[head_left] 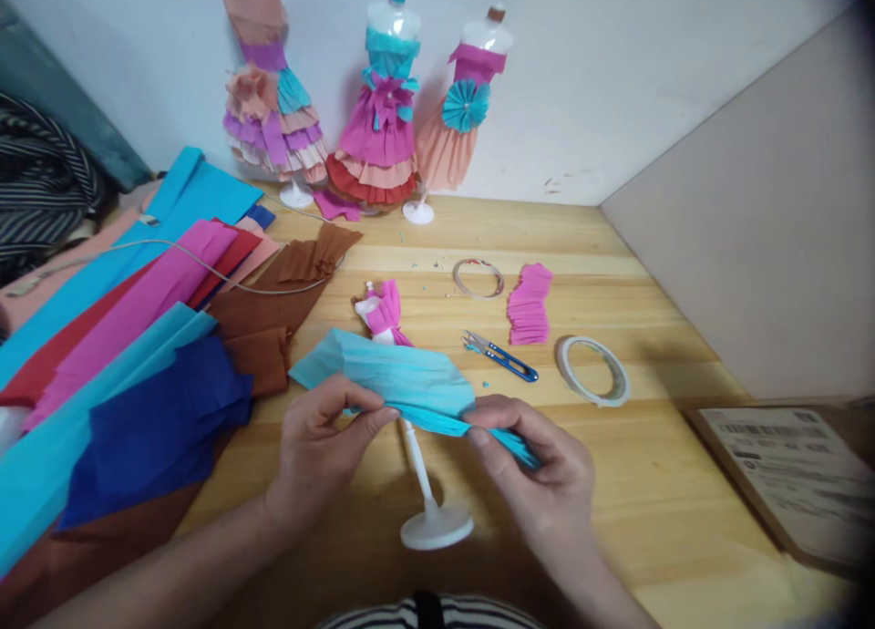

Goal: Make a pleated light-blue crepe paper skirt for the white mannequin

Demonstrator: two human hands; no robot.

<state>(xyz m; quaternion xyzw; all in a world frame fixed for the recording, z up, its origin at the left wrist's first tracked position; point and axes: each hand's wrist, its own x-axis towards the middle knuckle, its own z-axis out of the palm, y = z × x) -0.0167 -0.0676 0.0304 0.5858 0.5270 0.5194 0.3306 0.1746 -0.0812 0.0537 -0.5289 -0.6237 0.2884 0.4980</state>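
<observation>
A sheet of light blue crepe paper (393, 378) is held over a wooden table (670, 501). My left hand (318, 451) pinches its near edge with thumb and fingers. My right hand (537, 469) is closed on the pleated, gathered right end of the same sheet. Behind the paper stands a small white doll stand (430, 515) whose top carries a pink crepe wrap (384, 310); the paper hides its middle.
Small blue-handled snips (502, 355), a tape roll (593, 369), a thinner tape ring (478, 278) and a pleated pink paper strip (529, 303) lie beyond. Crepe sheets (137, 374) pile at the left. Three dressed bottle mannequins (383, 109) stand by the wall. A cardboard box (786, 474) sits at the right.
</observation>
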